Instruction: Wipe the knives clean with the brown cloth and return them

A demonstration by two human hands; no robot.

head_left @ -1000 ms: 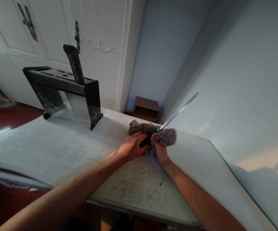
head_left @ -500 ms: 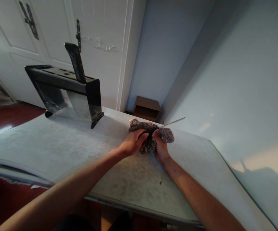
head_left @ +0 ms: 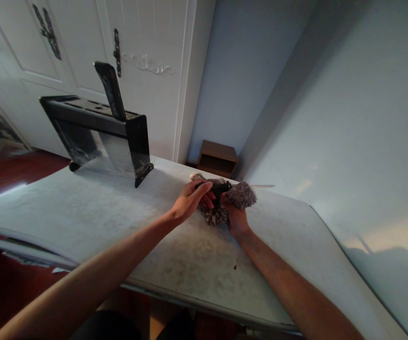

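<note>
My left hand (head_left: 194, 194) is closed around the black handle (head_left: 220, 187) of a knife. Its blade (head_left: 265, 186) shows only as a narrow, light strip pointing right, nearly level. In my right hand (head_left: 236, 215) is a fuzzy grey-brown cloth (head_left: 242, 195), bunched around the knife just past the handle and hiding part of the blade. More of the cloth, with a paler striped pattern, hangs below and behind my left fingers. Both hands are close together over the far side of the white table (head_left: 175, 255).
A black knife block (head_left: 136, 137) with clear sides stands on the table at left, one black knife handle (head_left: 110, 89) rising from it. Beyond are white cabinet doors (head_left: 154, 104) and a small brown box-like shelf (head_left: 218, 151). A pale wall (head_left: 359, 141) borders the right side.
The blade has swung down from a slant to nearly level. The cloth in my right hand now covers more of it near the handle. My left hand has shifted slightly left and up.
</note>
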